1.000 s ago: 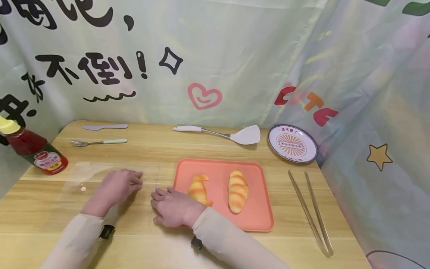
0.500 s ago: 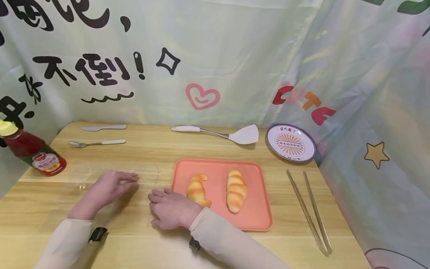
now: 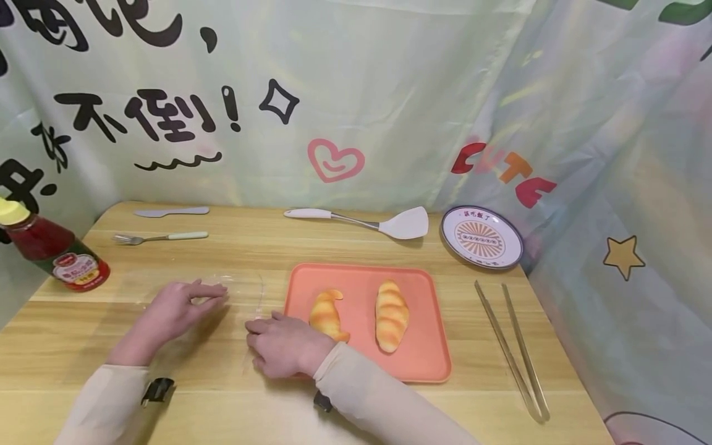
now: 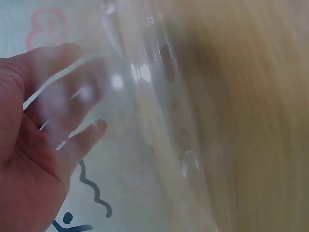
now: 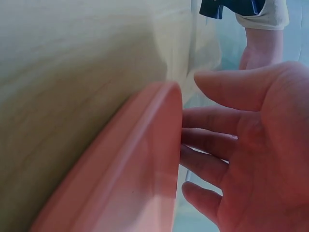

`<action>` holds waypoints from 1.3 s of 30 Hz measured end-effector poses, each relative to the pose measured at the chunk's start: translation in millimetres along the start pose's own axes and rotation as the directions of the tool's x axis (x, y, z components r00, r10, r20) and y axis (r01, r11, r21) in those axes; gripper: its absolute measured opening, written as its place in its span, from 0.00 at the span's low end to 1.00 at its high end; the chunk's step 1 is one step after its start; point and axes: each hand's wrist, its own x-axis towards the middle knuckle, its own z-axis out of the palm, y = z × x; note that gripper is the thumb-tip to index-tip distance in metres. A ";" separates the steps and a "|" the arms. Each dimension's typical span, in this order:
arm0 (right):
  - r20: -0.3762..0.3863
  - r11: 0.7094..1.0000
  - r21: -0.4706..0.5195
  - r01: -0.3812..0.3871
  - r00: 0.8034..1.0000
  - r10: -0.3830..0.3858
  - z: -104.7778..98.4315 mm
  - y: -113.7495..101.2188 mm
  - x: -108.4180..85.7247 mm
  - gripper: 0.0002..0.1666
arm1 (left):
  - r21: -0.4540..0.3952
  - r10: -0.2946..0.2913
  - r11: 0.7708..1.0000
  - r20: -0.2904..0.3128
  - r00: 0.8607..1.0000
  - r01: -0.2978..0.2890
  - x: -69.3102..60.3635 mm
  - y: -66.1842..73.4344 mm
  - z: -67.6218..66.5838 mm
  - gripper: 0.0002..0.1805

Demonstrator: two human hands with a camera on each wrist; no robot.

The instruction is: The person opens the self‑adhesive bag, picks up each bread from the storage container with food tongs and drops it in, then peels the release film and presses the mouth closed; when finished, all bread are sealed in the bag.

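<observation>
From my remote post I see, far left, a red bottle (image 3: 65,256); lower left, the left hand (image 3: 177,312), fingers spread wide, at a clear film (image 4: 142,75) left of centre; lower centre, the right hand (image 3: 283,346), loosely open-fingered, overlapping the pink tray (image 3: 358,284); lower right, tongs (image 3: 512,361).

The film (image 4: 147,92) is clear, the tray (image 3: 358,284) plain pink.

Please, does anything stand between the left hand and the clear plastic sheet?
Nothing visible: in the left wrist view, the left hand shows partly through the clear plastic sheet. Whether they touch, I cannot tell.
</observation>
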 end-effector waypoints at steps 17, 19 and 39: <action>0.017 1.000 -0.009 -0.004 1.000 0.004 -0.1 2.4 1.0 0.29 | 0.066 0.094 0.994 -0.194 0.977 -0.082 0.4 -1.0 0.8 0.09; 0.023 1.000 -0.010 -0.005 1.000 0.005 0.0 2.7 1.2 0.29 | 0.072 0.115 0.992 -0.222 0.968 -0.102 -0.2 -2.7 0.5 0.10; -0.005 1.000 0.000 -0.002 1.000 0.002 0.8 1.4 4.7 0.26 | 0.089 0.125 0.990 -0.236 0.964 -0.106 -1.5 -4.3 -0.5 0.13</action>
